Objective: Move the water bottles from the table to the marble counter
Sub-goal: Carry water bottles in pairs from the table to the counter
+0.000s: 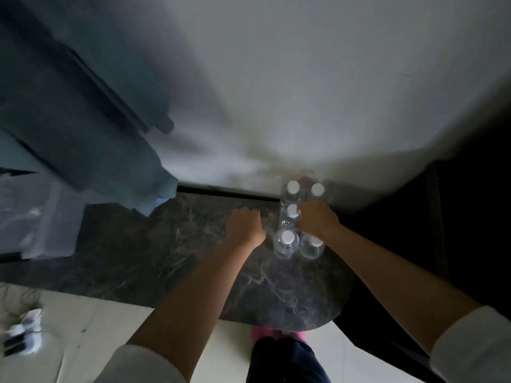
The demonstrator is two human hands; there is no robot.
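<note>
The bottles stand upright, clustered at the bench's far right by the wall, right hand curled round one in the middle, left hand just beside them, fingers curled, grip unclear.

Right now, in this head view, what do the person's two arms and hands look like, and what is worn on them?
Both hands are bare: the left hand and the right hand show no gloves, and I can make out no rings or watch in the dim, blurred picture. Both forearms are uncovered. A white sleeve is pushed up near each elbow: the left sleeve and the right sleeve.
</note>
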